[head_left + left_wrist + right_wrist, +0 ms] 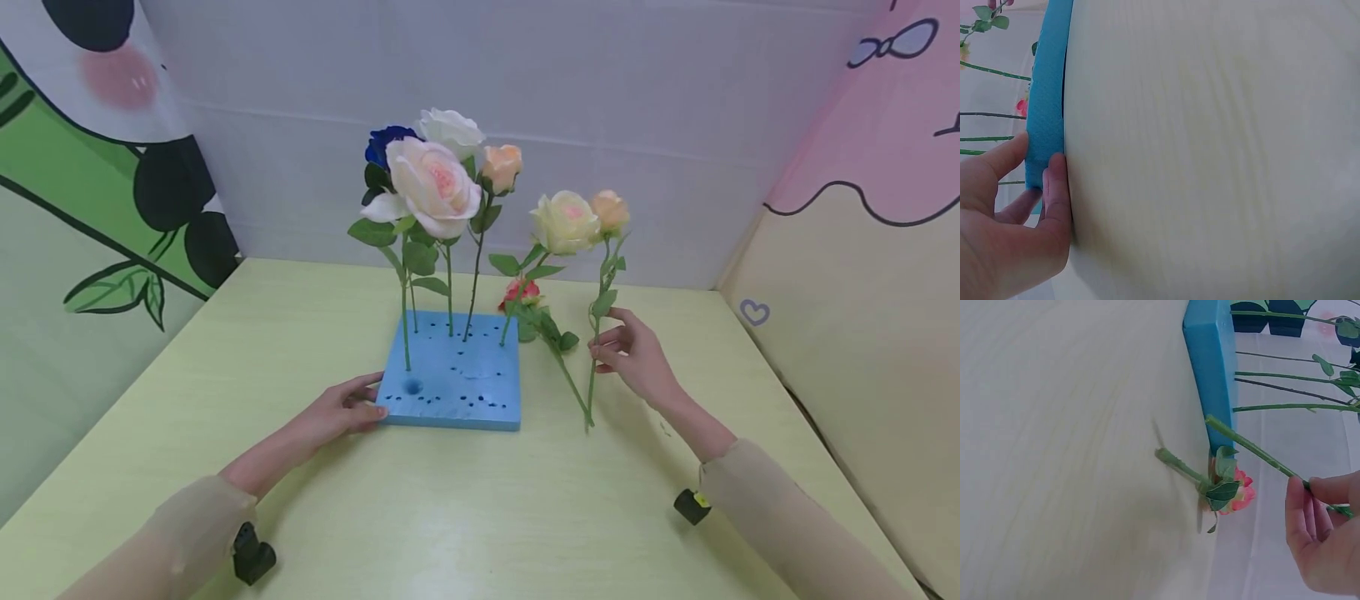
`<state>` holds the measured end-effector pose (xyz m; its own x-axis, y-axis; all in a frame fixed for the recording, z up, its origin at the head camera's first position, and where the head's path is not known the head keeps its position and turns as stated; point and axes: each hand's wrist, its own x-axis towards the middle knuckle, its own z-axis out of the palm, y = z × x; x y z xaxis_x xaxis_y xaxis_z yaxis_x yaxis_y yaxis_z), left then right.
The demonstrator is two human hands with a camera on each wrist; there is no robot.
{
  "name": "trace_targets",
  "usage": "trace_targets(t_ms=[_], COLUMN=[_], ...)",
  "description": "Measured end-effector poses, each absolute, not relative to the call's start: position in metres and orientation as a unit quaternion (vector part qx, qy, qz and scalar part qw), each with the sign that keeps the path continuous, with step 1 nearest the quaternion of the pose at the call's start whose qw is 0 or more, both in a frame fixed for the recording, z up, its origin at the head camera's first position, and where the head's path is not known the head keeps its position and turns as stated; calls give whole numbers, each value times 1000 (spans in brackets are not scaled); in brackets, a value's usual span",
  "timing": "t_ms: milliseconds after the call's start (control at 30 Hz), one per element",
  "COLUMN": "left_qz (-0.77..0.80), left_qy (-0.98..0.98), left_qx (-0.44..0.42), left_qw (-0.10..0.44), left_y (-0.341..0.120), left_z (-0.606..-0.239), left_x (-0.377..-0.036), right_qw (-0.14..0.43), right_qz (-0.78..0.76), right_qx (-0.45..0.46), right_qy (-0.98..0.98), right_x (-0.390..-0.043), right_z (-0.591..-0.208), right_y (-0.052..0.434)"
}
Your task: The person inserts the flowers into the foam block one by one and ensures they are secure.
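Observation:
A blue foam board [454, 367], dotted with holes, lies on the table with several artificial flowers upright in it. My left hand [347, 410] grips its near left corner, thumb on the top face and fingers at the side. To the right of the board, my right hand [636, 358] pinches the green stem of a peach rose [610, 212] between thumb and fingers. That stem's bare lower end [1225, 429] is free of the board and points downward. Behind it a pinkish-red flower [522, 293] lies on the table, its stem toward me.
Standing in the board are a cream-yellow rose [566, 222], another peach rose [502, 168], a large pale pink rose [435, 185], a white rose [452, 132] and a dark blue rose [387, 143]. A pale cloth wall [660, 150] rises behind the table.

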<state>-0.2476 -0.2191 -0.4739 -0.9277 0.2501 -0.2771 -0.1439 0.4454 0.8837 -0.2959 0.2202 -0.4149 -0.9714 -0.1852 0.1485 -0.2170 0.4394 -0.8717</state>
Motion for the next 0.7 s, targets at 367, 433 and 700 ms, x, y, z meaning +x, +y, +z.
trace_targets(t_ms=[367, 433, 700], left_qz=[523, 527, 539], left_qy=[831, 828, 821], left_qx=[39, 38, 40], left_qw=[186, 187, 186], left_y=[-219, -219, -220], left_z=[-473, -473, -474], left_x=[-247, -247, -247], right_qw=[127, 138, 168], right_qz=[548, 551, 559], right_qx=[153, 159, 175], right_qy=[-812, -807, -793], right_x=[-286, -284, -275], right_z=[-382, -378, -367], right_y=[218, 216, 208])
